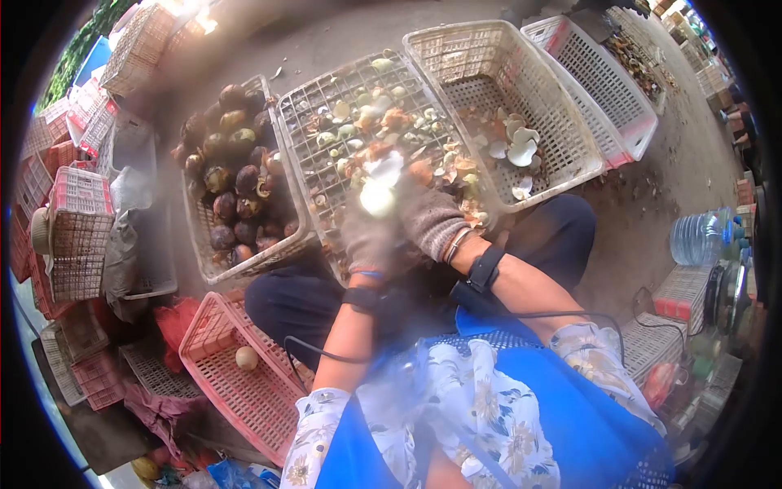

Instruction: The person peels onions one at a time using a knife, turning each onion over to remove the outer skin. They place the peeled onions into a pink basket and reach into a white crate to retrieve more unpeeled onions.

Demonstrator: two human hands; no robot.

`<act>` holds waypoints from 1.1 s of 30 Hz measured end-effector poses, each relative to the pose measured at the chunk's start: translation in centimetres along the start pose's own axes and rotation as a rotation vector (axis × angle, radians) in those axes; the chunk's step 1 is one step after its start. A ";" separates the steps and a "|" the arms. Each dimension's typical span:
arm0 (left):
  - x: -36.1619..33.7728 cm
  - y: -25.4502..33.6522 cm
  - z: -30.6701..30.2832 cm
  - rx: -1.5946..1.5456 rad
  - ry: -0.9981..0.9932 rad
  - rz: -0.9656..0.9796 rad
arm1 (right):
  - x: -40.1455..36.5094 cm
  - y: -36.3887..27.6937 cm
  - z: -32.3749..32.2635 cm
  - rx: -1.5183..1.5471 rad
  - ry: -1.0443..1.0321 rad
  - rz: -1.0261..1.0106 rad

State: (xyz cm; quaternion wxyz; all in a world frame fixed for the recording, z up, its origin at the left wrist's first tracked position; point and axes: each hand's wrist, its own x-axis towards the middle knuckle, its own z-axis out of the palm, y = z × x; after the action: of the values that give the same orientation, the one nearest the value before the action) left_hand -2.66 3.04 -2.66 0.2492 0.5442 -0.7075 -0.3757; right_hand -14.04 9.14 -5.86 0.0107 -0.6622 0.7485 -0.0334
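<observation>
My left hand (366, 236), in a grey-brown knitted glove, is closed around a pale round piece (377, 198) that shines bright white, and glare blurs its edges. Close beside it, my right hand (434, 222) wears a similar glove and has its fingers curled towards the piece. What lies in those fingers is lost in the blur. Under both hands is a wire-grid rack (314, 114) strewn with white and brownish peel bits (397, 121). To the left, a crate (299, 204) holds many dark, round purple-brown fruits (247, 179).
A deep off-white crate (562, 138) on the right contains white curved shells (522, 148). Beyond it stands another white crate (607, 106). A pink crate (244, 399) with one pale ball (247, 358) sits by my left leg. Stacked crates (81, 232) line the left; a water bottle (698, 238) is far right.
</observation>
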 end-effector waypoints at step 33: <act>-1.9 -0.8 -1.0 0.052 -0.061 0.507 | -2.6 1.9 -4.9 0.100 -0.109 0.079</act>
State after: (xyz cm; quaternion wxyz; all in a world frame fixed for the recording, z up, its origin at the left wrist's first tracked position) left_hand -0.94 4.48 -2.59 0.3002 0.3440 -0.8379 -0.2992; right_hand -15.90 12.13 -1.19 0.0858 -0.6316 0.7698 -0.0342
